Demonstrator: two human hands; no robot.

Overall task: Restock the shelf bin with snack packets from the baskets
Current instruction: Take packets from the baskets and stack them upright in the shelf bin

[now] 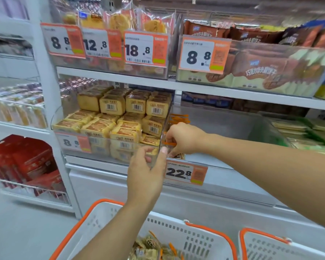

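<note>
1. Fingers of the right hand (184, 139) curl down, pinching an orange-trimmed snack packet (170, 143) inside the clear shelf bin (233, 124).
2. Left hand (145, 173), fingers loosely spread, touches the bin's front corner.
3. More packets (154, 248) lie in the left basket (105, 220) below.

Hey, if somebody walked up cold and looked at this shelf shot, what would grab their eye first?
Probably the two hands at the centre: the right hand pinches an orange-trimmed snack packet at the clear shelf bin, the left hand touching the bin's front corner. Next, the orange price tags, notably the 22.8 tag just below, and the orange-rimmed basket at the bottom holding more packets.
</note>
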